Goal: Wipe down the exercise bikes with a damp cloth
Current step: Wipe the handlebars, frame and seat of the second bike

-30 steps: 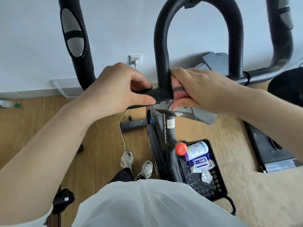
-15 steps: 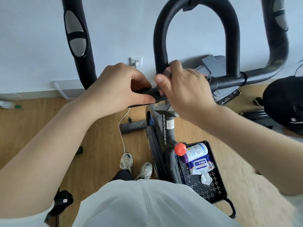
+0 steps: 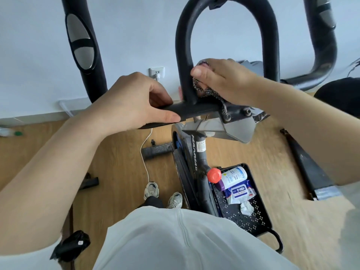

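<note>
Head view: a person stands over a black-framed exercise bike (image 3: 196, 162) and wipes its handlebars. The left hand (image 3: 134, 102) is wrapped tight around the flat black crossbar grip (image 3: 191, 111), steadying it. The right hand (image 3: 220, 80) is clenched on a bunched dark speckled cloth with a pinkish side (image 3: 206, 92), pressing it against the lower left leg of the tall black padded handlebar loop (image 3: 224, 14), just above where that leg meets the crossbar. One frayed tail of the cloth hangs over the crossbar.

The step in hand appears to be the wiping of the centre loop, begun at its base. The next move likely calls for sliding the cloth up and around the curve while the left hand keeps the bars from swinging, with the grip loose enough to travel yet firm enough to scrub.

By count: two hands, one cloth, one centre loop, two outer black handlebar arms with grey oval inserts (image 3: 81, 43), one orange round adjustment knob (image 3: 213, 175). On the wooden floor beside the bike lies one black perforated tray (image 3: 251, 219), holding one white cylindrical wipes canister (image 3: 234, 177), one flat white-and-blue wipes packet (image 3: 240, 190) and one crumpled white tissue (image 3: 246, 206). Two pale trainers (image 3: 163, 193) show below.
</note>
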